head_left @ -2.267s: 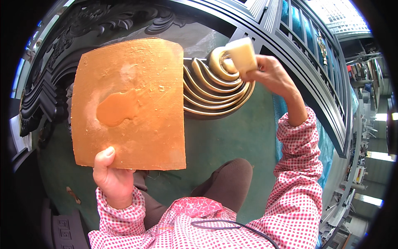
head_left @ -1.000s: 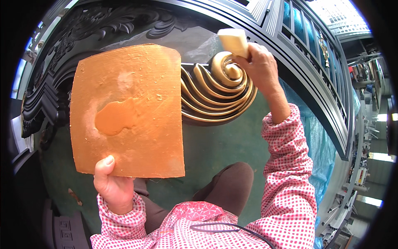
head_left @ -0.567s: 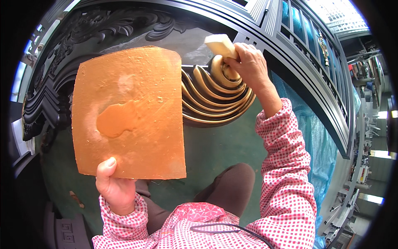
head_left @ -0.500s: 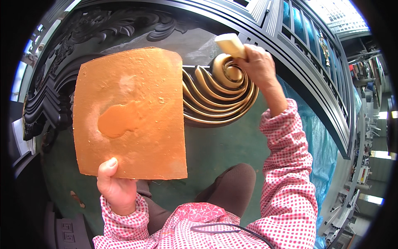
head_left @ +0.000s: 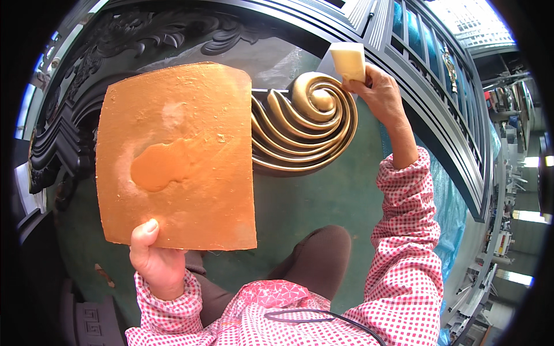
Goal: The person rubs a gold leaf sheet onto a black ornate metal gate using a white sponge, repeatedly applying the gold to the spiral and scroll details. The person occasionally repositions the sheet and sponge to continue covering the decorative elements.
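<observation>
My left hand (head_left: 157, 262) is closed on the lower edge of a flat board (head_left: 202, 210), its thumb on the face and its fingers behind. Gold-orange paint coats the board, with a thicker wet puddle (head_left: 161, 167) near the middle. Up at the right, my right hand (head_left: 385, 98) grips a pale yellow sponge block (head_left: 348, 60) just off the upper right rim of a carved scroll (head_left: 306, 138). The scroll's curl and ridges are gold over dark grooves. Behind the board, the scroll's left end is hidden.
Black carved leafwork (head_left: 138, 40) runs along the far left. A dark metal frame panel (head_left: 430, 104) slants across the right, with blue plastic sheeting (head_left: 450, 230) beside it. Under me is a green floor (head_left: 300, 207), and a dark block with a key pattern (head_left: 95, 323) stands at lower left.
My right hand has moved right with the sponge, lifting it off the scroll's curl and tilting it more upright. The curl's top shows more gold. The board has shifted slightly left.
</observation>
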The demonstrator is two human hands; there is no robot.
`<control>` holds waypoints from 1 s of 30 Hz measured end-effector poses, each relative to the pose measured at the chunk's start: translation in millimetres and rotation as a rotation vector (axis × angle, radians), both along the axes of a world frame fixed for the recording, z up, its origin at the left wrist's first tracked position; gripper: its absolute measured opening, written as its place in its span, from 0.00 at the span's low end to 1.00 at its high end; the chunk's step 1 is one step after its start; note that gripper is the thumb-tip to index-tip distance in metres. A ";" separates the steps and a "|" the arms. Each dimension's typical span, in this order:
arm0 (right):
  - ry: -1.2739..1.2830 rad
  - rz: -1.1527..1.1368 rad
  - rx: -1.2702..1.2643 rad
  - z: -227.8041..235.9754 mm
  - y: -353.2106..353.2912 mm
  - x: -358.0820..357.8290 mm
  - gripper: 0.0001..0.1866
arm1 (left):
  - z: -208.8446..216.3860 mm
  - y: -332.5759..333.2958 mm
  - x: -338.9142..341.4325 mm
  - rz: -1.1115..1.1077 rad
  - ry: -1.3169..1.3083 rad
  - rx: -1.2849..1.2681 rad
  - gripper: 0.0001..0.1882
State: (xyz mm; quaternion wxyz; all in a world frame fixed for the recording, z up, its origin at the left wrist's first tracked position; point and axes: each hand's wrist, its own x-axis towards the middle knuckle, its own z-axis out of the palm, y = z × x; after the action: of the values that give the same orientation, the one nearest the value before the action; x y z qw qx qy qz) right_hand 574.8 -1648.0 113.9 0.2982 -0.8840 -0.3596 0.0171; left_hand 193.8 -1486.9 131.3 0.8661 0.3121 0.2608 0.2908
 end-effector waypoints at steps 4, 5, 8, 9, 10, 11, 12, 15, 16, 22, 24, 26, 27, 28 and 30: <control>-0.254 0.233 -0.004 5.0 15.4 -2.9 0.16 | -9.8 5.3 -0.8 -0.128 -0.175 0.019 0.26; -0.267 0.275 -0.024 4.1 19.8 -2.8 0.15 | -12.5 6.5 -1.0 -0.184 -0.254 0.027 0.26; -0.329 0.311 -0.143 -3.7 17.0 7.4 0.13 | -5.2 1.9 0.9 -0.059 -0.034 -0.028 0.26; -0.326 0.293 -0.204 -1.4 7.5 8.8 0.13 | -3.5 -0.5 3.1 -0.036 -0.015 -0.014 0.26; -0.322 0.279 -0.257 2.5 1.3 8.2 0.13 | -1.2 -2.3 5.1 -0.009 0.006 0.006 0.25; -0.226 0.270 -0.349 12.5 -5.9 5.0 0.13 | -0.7 -3.6 6.9 0.017 0.026 0.023 0.25; -0.142 0.296 -0.301 10.9 -15.7 5.5 0.14 | -1.0 -3.2 6.6 0.007 0.021 0.013 0.25; -0.132 0.296 -0.239 20.5 -13.4 -1.5 0.14 | -3.9 0.9 2.7 -0.052 -0.038 0.008 0.25; -0.191 0.293 -0.130 18.4 -11.4 -1.9 0.14 | -7.7 2.9 1.9 -0.091 -0.089 0.021 0.25; -0.292 0.263 -0.276 5.5 -19.9 -1.0 0.11 | -1.0 -5.7 9.5 0.027 0.075 0.011 0.23; -0.259 0.268 -0.332 7.3 -25.2 -5.0 0.10 | -2.0 -7.0 9.4 0.046 0.093 -0.001 0.25; -0.286 0.281 -0.338 4.9 -33.3 -10.4 0.09 | -4.0 -5.1 7.9 0.063 0.104 -0.016 0.29; -0.254 0.279 -0.349 6.9 -37.0 -15.9 0.09 | -2.6 -7.0 10.7 0.104 0.128 -0.022 0.29; -0.221 0.277 -0.359 8.4 -40.2 -21.7 0.09 | 0.4 -10.4 15.6 0.147 0.153 -0.028 0.30; -0.263 0.301 -0.371 9.7 -43.9 -36.9 0.09 | 1.4 -12.1 17.2 0.170 0.168 -0.029 0.30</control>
State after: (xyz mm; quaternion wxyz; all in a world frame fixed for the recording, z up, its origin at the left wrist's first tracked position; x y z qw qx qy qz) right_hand 537.9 -1691.9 123.6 0.0763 -0.8548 -0.5132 0.0120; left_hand 211.0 -1498.9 132.7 0.8177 0.2998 0.3623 0.3321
